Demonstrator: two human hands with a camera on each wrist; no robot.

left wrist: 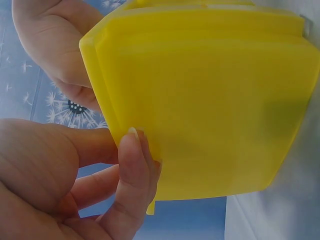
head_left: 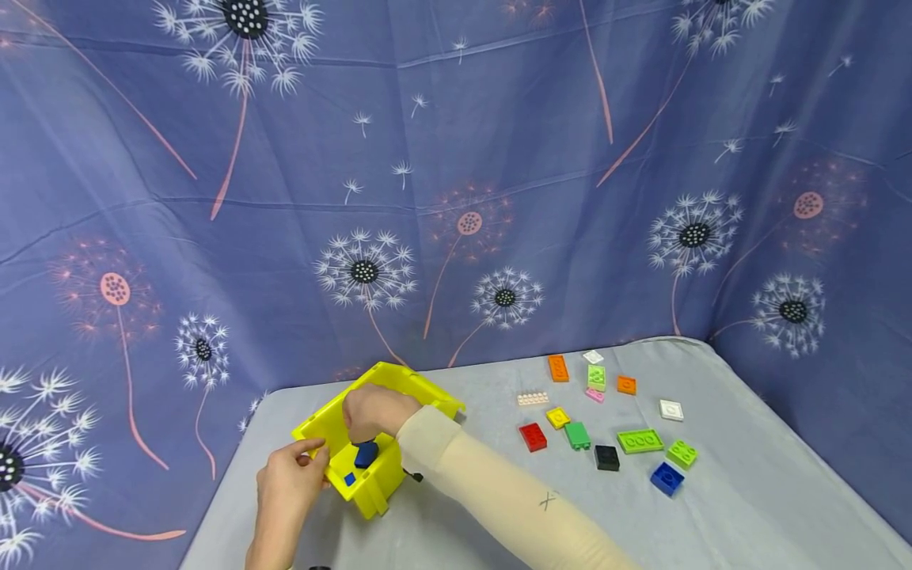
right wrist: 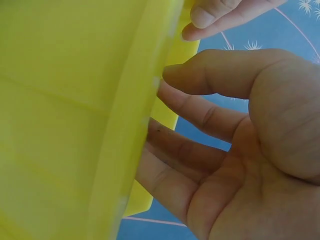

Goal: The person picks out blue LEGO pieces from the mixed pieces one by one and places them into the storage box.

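Note:
A yellow plastic bin (head_left: 388, 475) sits at the table's left, its open top facing up. My left hand (head_left: 290, 483) pinches the bin's near-left rim, its thumb on the outer wall in the left wrist view. My right hand (head_left: 378, 412) reaches over the bin, fingers pointing down inside. In the right wrist view the rim hides the fingertips of that hand (right wrist: 240, 135), so whether they hold anything does not show. Just below them, inside the bin, are a dark blue piece (head_left: 366, 454) and a smaller blue piece (head_left: 350, 479).
Several toy bricks lie scattered on the grey table cloth (head_left: 492, 491) to the right, among them a red brick (head_left: 533, 437), a green brick (head_left: 577, 435), a black brick (head_left: 607, 457) and a blue brick (head_left: 666, 480). A dandelion-print curtain (head_left: 456, 158) hangs behind the table.

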